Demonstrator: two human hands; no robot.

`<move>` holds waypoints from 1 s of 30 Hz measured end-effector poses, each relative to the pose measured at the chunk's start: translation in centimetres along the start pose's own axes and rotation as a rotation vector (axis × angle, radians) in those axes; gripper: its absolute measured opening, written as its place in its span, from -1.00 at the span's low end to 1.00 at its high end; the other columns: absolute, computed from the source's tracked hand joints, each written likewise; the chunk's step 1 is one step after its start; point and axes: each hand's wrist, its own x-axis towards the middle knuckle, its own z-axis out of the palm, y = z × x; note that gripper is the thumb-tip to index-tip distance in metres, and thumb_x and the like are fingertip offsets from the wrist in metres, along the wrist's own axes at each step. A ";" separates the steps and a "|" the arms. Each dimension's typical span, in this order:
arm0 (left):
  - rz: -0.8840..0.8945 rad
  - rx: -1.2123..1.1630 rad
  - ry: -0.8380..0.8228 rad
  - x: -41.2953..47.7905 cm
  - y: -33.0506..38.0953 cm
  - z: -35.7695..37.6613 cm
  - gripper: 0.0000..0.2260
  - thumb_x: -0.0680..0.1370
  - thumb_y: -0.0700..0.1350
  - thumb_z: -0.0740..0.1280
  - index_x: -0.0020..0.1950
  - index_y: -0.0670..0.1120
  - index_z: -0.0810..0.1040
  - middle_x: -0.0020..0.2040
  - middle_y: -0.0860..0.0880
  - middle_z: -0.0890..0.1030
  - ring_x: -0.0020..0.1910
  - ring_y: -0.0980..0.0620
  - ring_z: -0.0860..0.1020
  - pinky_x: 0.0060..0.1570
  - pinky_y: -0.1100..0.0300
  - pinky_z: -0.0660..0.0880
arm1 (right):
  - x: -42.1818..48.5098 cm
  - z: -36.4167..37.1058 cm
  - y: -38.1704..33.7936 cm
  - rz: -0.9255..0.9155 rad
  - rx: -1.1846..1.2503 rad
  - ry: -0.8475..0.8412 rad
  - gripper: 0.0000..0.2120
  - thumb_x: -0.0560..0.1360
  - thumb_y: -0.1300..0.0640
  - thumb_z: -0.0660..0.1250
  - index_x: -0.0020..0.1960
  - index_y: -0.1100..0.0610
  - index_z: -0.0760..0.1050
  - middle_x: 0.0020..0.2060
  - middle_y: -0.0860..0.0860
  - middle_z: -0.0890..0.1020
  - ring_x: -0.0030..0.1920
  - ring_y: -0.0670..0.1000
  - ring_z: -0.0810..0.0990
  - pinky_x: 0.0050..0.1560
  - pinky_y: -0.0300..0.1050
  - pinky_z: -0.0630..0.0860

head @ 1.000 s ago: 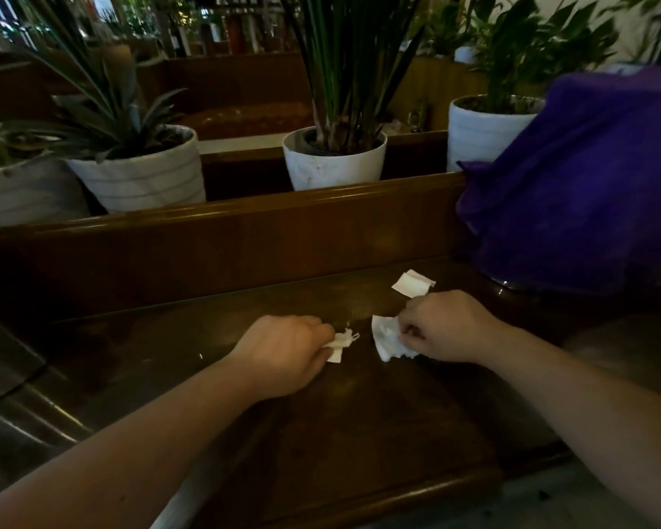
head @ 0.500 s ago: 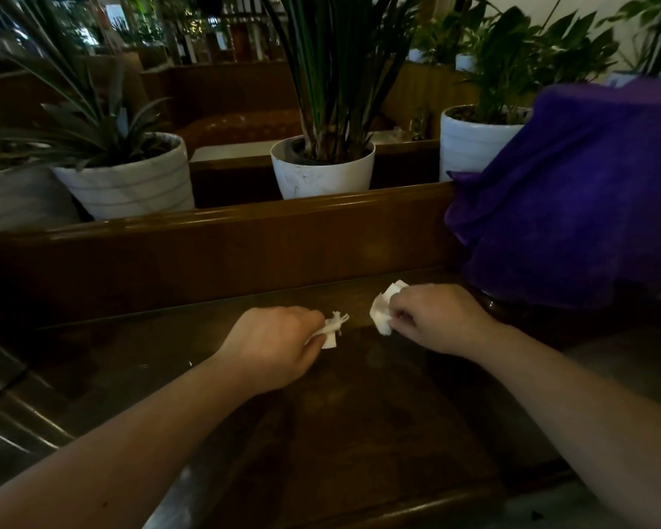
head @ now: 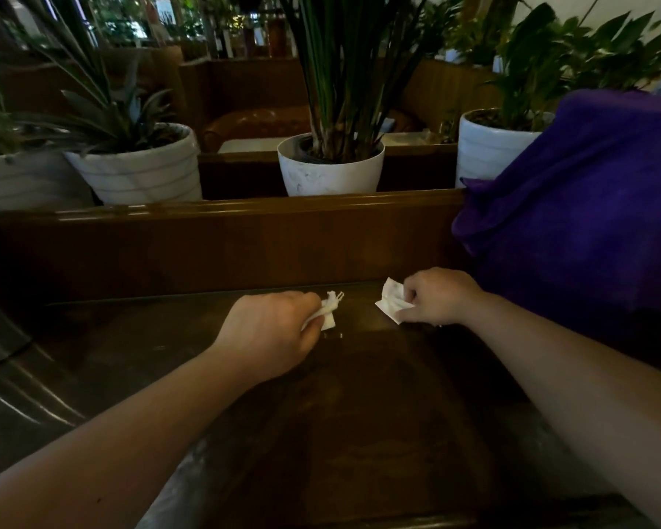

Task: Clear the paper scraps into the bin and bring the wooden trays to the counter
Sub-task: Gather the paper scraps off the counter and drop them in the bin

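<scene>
My left hand (head: 271, 330) is closed around a small crumpled white paper scrap (head: 331, 309) that sticks out past its fingers, just above the dark wooden table (head: 340, 433). My right hand (head: 439, 295) grips larger white paper scraps (head: 390, 305), folded and bunched, near the table's far edge. The two hands are a short way apart. No loose scrap shows on the table. No wooden tray or bin is in view.
A wooden partition wall (head: 222, 238) rises behind the table. Potted plants in white pots (head: 331, 166) (head: 142, 166) (head: 489, 147) stand on the ledge beyond it. A purple cloth (head: 580, 208) covers something at the right, close to my right hand.
My right hand has gathered the second scrap that lay farther back and lifted both off the table. My left hand has kept its scrap and risen slightly.
</scene>
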 end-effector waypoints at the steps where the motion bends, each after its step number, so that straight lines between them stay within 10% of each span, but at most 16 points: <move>1: -0.006 0.010 0.008 0.0 0.1 0.0 -0.84 0.57 0.08 0.16 -0.01 0.09 0.51 -0.23 0.11 0.55 -0.36 0.17 0.45 -0.47 0.31 0.17 | 0.2 0.1 0.1 -0.005 0.012 -0.021 -0.77 0.39 -0.23 0.32 -0.16 -0.08 0.49 -0.21 -0.11 0.59 -0.25 -0.11 0.53 -0.26 -0.04 0.47; 15: -0.004 -0.035 -0.056 -1.1 2.3 -0.4 -0.83 0.58 0.05 0.18 0.02 0.04 0.52 -0.23 0.08 0.54 -0.35 0.15 0.45 -0.45 0.25 0.27 | -6.1 -0.3 -2.2 -0.054 0.192 0.159 -0.90 0.48 -0.12 0.30 -0.19 -0.17 0.43 -0.26 -0.16 0.57 -0.25 -0.16 0.52 -0.33 -0.12 0.44; 30: 0.485 -0.161 -0.116 -8.0 9.3 1.0 -0.81 0.55 0.12 0.13 -0.09 0.09 0.48 -0.32 0.11 0.51 -0.40 0.16 0.47 -0.46 0.20 0.43 | -31.1 4.8 -10.9 0.338 0.474 0.240 -0.91 0.45 0.01 0.43 -0.14 0.01 0.57 -0.38 -0.20 0.56 -0.33 -0.29 0.52 -0.34 -0.36 0.38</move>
